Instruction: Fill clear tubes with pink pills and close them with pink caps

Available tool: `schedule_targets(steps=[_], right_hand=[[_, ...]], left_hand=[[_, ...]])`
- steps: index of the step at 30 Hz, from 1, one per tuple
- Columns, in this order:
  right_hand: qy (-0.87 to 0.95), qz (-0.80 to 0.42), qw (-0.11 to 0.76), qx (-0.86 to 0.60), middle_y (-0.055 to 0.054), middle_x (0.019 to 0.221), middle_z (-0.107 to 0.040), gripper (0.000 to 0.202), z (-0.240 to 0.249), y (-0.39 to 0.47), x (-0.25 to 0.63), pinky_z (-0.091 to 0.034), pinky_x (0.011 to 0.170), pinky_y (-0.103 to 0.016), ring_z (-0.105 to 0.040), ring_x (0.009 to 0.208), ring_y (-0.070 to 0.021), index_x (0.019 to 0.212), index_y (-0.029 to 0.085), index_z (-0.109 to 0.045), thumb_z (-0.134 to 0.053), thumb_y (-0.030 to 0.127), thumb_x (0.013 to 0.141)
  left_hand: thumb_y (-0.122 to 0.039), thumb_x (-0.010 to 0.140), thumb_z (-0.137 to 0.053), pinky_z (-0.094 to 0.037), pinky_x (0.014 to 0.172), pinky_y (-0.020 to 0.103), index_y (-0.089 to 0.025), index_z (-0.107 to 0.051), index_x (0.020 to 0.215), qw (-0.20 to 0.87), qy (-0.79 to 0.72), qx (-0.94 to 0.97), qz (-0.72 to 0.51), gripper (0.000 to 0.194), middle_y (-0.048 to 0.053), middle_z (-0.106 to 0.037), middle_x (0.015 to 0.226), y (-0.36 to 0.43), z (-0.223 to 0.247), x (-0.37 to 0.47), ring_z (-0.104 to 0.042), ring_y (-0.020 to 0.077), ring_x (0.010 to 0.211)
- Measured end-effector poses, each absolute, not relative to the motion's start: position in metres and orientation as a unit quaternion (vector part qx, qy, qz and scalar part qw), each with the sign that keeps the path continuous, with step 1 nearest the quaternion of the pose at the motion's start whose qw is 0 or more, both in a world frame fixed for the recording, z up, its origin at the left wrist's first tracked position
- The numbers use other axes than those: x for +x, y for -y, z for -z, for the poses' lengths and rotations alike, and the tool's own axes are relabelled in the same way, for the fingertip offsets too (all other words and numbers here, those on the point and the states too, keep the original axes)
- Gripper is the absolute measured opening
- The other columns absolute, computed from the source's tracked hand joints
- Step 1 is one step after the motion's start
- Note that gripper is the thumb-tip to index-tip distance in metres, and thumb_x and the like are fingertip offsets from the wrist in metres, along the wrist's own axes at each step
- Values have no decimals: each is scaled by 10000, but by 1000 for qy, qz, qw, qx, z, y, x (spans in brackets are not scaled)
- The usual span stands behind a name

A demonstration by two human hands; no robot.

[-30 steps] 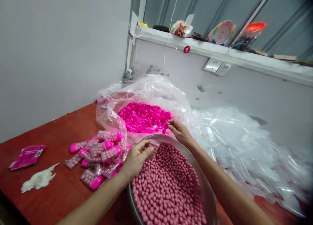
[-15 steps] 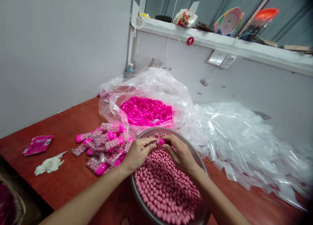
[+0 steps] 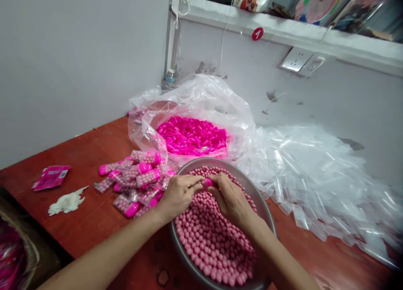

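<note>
Over a grey metal bowl (image 3: 273, 222) of pink beads (image 3: 210, 243), both hands meet at a small clear tube with a bright pink cap (image 3: 208, 182). My left hand (image 3: 180, 196) pinches the tube's clear body, which its fingers mostly hide. My right hand (image 3: 231, 196) has its thumb and fingers closed on the pink cap. Left of the bowl lies a pile of filled, pink-capped tubes (image 3: 138, 174). Behind the bowl, a clear plastic bag (image 3: 214, 92) stands open around loose pink caps (image 3: 192, 134).
A large heap of clear empty tubes (image 3: 315, 172) spreads across the right of the red table (image 3: 103, 235). On the left lie a pink packet (image 3: 51, 177) and a white scrap (image 3: 67, 201). A box (image 3: 28, 248) sits below the left edge. A cluttered ledge (image 3: 283, 27) runs along the wall.
The camera view has tilted down slightly, so the ledge sits higher in the picture. Both hands stay together at the capped tube above the bowl, with little change in grip.
</note>
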State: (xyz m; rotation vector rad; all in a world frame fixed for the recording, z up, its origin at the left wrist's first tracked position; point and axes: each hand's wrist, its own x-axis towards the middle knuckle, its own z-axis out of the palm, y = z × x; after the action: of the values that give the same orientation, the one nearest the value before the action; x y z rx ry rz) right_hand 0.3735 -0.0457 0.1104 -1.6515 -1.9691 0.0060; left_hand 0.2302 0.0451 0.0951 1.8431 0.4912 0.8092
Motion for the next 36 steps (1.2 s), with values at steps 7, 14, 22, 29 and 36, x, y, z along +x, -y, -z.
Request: schedule_targets(steps=[7, 14, 22, 29, 36], right_hand=[[759, -35, 220, -612, -76, 836, -553, 145, -120, 53, 376, -430, 666, -310, -517, 765, -180, 974, 182, -468, -373, 192, 864], [731, -52, 280, -619, -77, 852, -600, 191, -118, 60, 372, -444, 685, -327, -550, 778, -189, 1000, 205, -533, -423, 233, 846], [419, -431, 594, -534, -50, 992, -619, 358, -121, 57, 375, -442, 830, -394, -593, 875, -188, 1104, 236, -523, -575, 316, 759], [331, -500, 628, -497, -71, 865, -653, 329, -116, 51, 386, -478, 748, -375, -600, 831, -207, 888, 180, -620, -687, 374, 631], [322, -623, 527, -480, -75, 844, -647, 259, -122, 43, 374, -472, 754, -374, -594, 833, -188, 910, 138, -621, -629, 282, 694]], left_hand=[[-195, 765, -491, -443, 670, 252, -189, -692, 834, 500, -161, 792, -311, 212, 35, -687, 764, -42, -96, 229, -608, 176, 697], [-231, 714, -556, -441, 729, 275, -198, -701, 786, 565, -158, 752, -301, 165, 35, -690, 749, -39, -96, 228, -603, 196, 741], [-287, 721, -575, -475, 731, 319, -150, -608, 1046, 777, -174, 516, -314, 354, 67, -671, 917, -51, -93, 236, -611, 190, 800], [-238, 723, -567, -428, 864, 346, -158, -642, 999, 727, -143, 608, -286, 297, 49, -662, 987, -47, -95, 231, -581, 223, 941], [-205, 719, -549, -437, 862, 346, -183, -653, 982, 663, -141, 671, -300, 284, 43, -662, 993, -46, -94, 228, -595, 225, 926]])
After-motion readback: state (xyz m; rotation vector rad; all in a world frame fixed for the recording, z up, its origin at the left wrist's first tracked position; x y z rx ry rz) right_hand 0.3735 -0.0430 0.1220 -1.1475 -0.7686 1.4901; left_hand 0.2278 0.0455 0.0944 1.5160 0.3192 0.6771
